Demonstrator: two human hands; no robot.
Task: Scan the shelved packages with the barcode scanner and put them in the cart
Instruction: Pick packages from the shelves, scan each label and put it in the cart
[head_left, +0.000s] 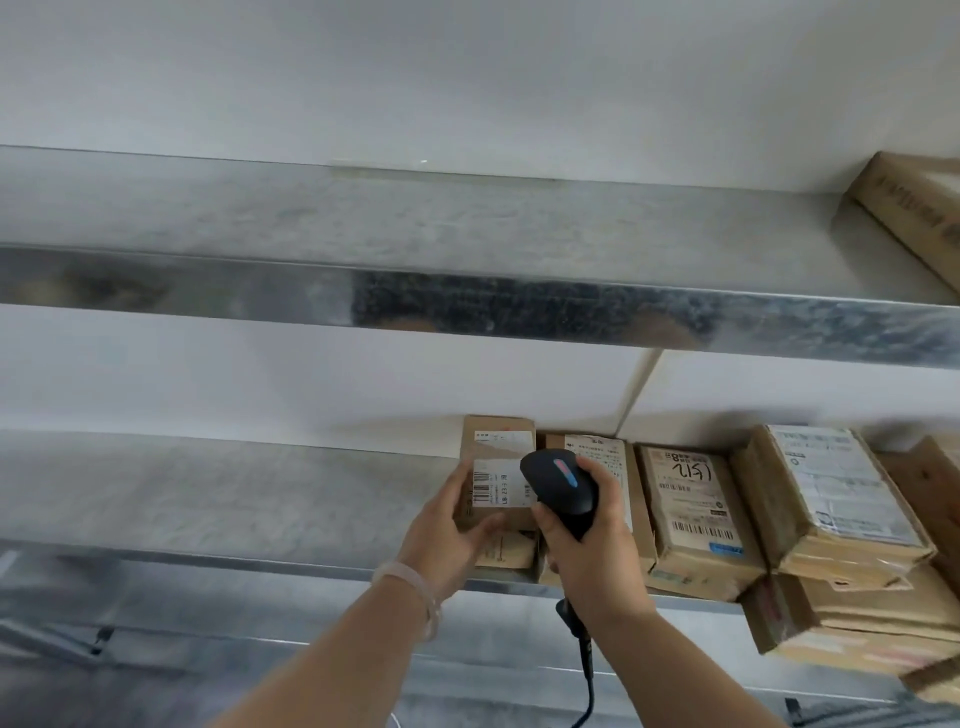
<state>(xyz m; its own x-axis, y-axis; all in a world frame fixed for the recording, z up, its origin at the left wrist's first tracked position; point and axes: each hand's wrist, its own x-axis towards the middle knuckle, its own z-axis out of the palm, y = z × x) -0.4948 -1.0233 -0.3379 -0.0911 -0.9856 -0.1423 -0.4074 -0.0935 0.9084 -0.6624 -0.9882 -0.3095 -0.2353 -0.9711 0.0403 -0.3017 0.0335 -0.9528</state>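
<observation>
A small brown cardboard package (496, 452) with white barcode labels stands at the left end of a row on the lower metal shelf (234, 499). My left hand (452, 535) grips its left side and lower edge. My right hand (587, 540) holds a black corded barcode scanner (558, 486), whose head sits just right of the package's label. More brown packages stand to the right: one mostly hidden behind the scanner (602, 457), one with handwritten numbers (691, 509), and a larger one (826, 493).
An upper metal shelf (467, 249) runs across the view, with a long cardboard box (914, 208) at its right end. Stacked boxes (857, 618) overhang the lower shelf at the right. The scanner's cable (587, 670) hangs down between my arms. A white wall is behind.
</observation>
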